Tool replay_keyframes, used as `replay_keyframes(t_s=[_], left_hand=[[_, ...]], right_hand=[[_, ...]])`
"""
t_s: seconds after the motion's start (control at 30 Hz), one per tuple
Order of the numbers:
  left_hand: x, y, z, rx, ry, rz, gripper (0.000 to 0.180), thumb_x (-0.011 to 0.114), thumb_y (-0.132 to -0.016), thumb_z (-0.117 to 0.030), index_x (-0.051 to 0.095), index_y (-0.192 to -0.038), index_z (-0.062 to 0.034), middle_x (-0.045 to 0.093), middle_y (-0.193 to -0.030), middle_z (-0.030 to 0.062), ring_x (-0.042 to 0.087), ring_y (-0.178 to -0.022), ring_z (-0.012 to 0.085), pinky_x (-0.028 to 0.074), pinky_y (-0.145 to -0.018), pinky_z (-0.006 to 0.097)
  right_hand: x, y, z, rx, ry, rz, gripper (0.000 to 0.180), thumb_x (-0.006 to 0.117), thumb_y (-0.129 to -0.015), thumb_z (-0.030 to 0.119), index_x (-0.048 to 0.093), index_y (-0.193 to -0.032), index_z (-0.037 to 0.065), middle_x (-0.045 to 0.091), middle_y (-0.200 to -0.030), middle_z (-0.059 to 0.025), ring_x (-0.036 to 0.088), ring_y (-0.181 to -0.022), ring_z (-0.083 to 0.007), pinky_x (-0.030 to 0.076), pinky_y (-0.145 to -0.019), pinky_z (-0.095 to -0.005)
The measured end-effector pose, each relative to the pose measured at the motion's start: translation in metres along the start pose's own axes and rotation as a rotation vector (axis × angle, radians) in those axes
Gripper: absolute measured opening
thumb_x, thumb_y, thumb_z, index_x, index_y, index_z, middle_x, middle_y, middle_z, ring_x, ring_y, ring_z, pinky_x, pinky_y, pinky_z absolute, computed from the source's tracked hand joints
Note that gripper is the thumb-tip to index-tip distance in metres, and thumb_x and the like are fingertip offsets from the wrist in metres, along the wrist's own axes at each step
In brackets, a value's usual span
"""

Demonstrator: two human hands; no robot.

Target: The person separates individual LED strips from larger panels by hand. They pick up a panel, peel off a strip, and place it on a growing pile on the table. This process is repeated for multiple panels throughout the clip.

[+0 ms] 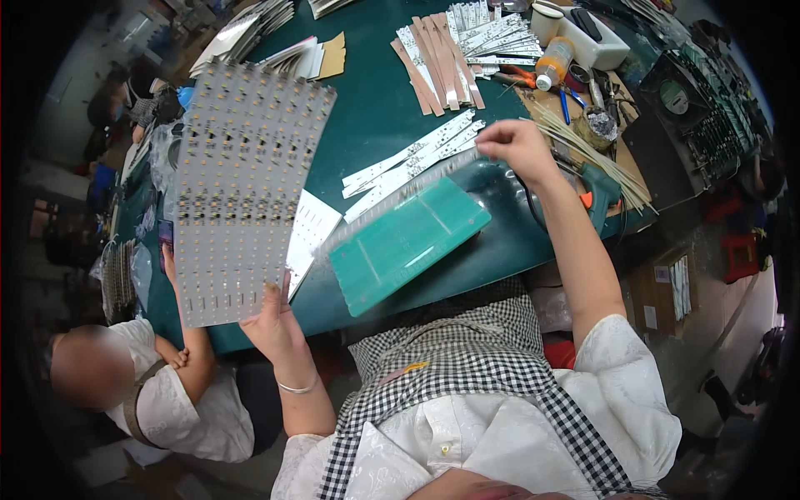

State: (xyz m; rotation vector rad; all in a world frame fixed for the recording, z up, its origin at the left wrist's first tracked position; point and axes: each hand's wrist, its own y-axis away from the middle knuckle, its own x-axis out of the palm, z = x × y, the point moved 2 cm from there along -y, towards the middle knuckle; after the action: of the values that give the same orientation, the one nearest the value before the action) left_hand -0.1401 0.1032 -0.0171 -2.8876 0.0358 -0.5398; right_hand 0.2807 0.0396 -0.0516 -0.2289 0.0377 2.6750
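My left hand [271,325], low and left of centre in the frame, is closed on the bottom edge of a large perforated LED panel [246,187], which stands tilted up over the left part of the dark green table [375,100]. My right hand [518,143], right of centre and higher, has its fingers pinched together on the end of a single narrow strip [400,200]; the strip runs blurred down and left toward the panel's lower right corner. Below it a light green cutting mat [404,242] lies on the table's near edge. Just above the strip, a small fan of white LED strips [412,158] rests on the table, and a bigger batch [454,50] lies at the top centre. A glue gun [596,187] sits beside my right forearm. Another person [150,392] sits at the lower left.
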Motion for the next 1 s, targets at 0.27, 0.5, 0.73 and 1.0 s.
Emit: replay_keyframes(t_s=[0.27, 0.5, 0.73, 1.0], left_hand=[[-0.007, 0.025, 0.034, -0.319, 0.001, 0.050, 0.052, 0.067, -0.075, 0.012, 0.049, -0.122, 0.0010, 0.060, -0.110, 0.0105, 0.062, -0.096, 0.0205, 0.052, -0.083, 0.033], [0.016, 0.051, 0.039, -0.426, -0.142, 0.155, 0.044, 0.075, -0.072, 0.003, 0.057, -0.112, 0.0040, 0.064, -0.105, 0.0092, 0.062, -0.095, 0.0181, 0.050, -0.085, 0.031], [0.010, 0.021, 0.032, -0.350, -0.112, 0.244, 0.062, 0.081, -0.068, -0.004, 0.049, -0.121, 0.0050, 0.062, -0.111, 0.0121, 0.061, -0.101, 0.0195, 0.049, -0.089, 0.033], [0.016, 0.020, 0.039, -0.421, -0.137, 0.365, 0.068, 0.080, -0.068, 0.000, 0.045, -0.126, 0.0021, 0.058, -0.117, 0.0116, 0.057, -0.108, 0.0218, 0.046, -0.095, 0.035]], right_hand=[[0.006, -0.037, 0.006, -0.409, 0.870, -0.249, 0.020, 0.073, -0.078, 0.015, 0.071, -0.090, -0.001, 0.070, -0.087, -0.0037, 0.062, -0.085, -0.0118, 0.048, -0.076, -0.0267], [0.034, 0.039, 0.016, 0.065, -0.195, 0.201, 0.037, 0.068, -0.079, 0.000, 0.058, -0.115, -0.003, 0.065, -0.090, -0.0048, 0.058, -0.082, -0.0085, 0.047, -0.073, -0.0234], [0.030, 0.046, 0.017, 0.105, -0.014, 0.247, 0.023, 0.067, -0.076, -0.006, 0.057, -0.096, -0.002, 0.064, -0.084, -0.0033, 0.058, -0.077, -0.0071, 0.048, -0.070, -0.0238], [0.028, 0.052, 0.024, 0.031, 0.045, 0.240, 0.025, 0.070, -0.074, -0.006, 0.057, -0.096, -0.003, 0.065, -0.085, -0.0035, 0.060, -0.079, -0.0083, 0.049, -0.072, -0.0246]])
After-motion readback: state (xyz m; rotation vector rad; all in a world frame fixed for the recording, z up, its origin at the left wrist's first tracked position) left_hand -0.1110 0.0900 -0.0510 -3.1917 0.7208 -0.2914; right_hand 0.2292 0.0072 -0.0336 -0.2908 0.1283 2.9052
